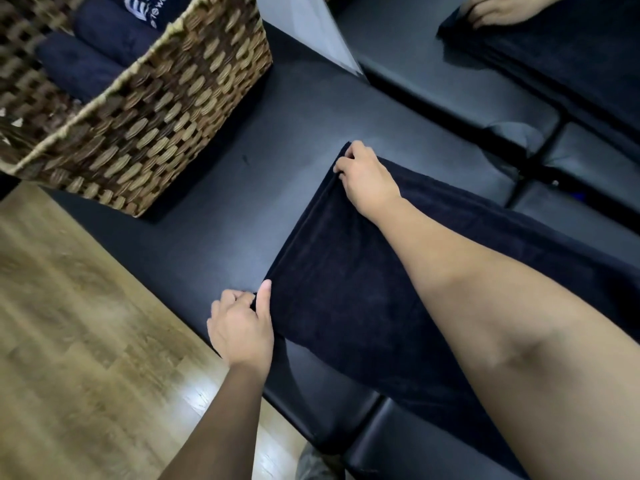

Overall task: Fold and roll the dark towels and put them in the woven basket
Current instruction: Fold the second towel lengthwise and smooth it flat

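Beside towel (346,289), woven basket (166,123)

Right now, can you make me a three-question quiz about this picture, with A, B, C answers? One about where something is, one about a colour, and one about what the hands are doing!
1. Where are the rolled towels?
A. On the wooden floor
B. Inside the woven basket
C. Under the bench

2. What colour is the flat towel on the black bench?
A. White
B. Bright red
C. Very dark navy

3. What are the left hand and right hand doing?
A. Each pinching a corner of the flat towel
B. Both resting on the floor
C. Lifting the basket

Answers:
1. B, dark rolls show over the basket's rim.
2. C, the cloth looks almost black-blue.
3. A, fingers curl around the two corners of the towel's left end.
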A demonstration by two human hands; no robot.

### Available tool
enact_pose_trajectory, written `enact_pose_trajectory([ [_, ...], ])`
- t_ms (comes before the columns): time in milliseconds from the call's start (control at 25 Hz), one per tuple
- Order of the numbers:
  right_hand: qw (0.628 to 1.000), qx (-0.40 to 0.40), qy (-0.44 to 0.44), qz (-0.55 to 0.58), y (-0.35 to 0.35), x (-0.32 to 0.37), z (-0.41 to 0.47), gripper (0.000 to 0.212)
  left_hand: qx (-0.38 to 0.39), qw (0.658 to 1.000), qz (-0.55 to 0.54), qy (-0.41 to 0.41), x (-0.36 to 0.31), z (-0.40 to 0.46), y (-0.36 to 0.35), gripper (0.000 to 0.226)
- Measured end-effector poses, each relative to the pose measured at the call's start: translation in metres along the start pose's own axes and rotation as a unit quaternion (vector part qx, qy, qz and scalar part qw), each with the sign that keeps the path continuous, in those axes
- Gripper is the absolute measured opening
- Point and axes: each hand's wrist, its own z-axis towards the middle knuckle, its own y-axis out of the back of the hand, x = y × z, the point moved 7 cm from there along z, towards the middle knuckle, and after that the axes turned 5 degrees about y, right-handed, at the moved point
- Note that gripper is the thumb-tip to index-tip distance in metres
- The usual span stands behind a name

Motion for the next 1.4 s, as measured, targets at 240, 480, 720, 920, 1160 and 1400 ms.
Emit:
enact_pose_trajectory([
  [240, 0.998, -0.007, -0.035, -0.057, -0.007, 0.01, -0.001, 0.053, 0.015, 0.999, 0.031, 0.016, 0.017, 0.023, 0.013, 0.058],
  [480, 0.985, -0.028, -0.169, 0.025, -0.008, -0.012, -0.016, 0.056, -0.019, 0.998, 0.049, 0.047, 0.045, 0.036, 0.029, 0.058],
  [720, 0.988, -0.025, -0.134, -0.07, -0.009, -0.019, -0.022, 0.041, -0.024, 0.989, 0.093, 0.109, 0.068, 0.053, 0.041, 0.063],
  [920, 0.986, -0.034, -0.14, -0.089, 0.0, -0.025, -0.023, 0.025, -0.018, 0.973, 0.077, 0.217, 0.082, 0.056, 0.042, 0.057],
  [1160, 0.99, -0.047, -0.129, -0.011, 0.001, -0.019, -0.042, 0.036, -0.102, 0.992, 0.054, 0.049, -0.003, 0.085, 0.061, 0.022],
  [1400, 0.998, -0.006, -0.064, -0.012, -0.016, 0.024, -0.021, 0.04, 0.098, 0.989, 0.047, -0.099, -0.139, 0.147, -0.025, 0.046],
])
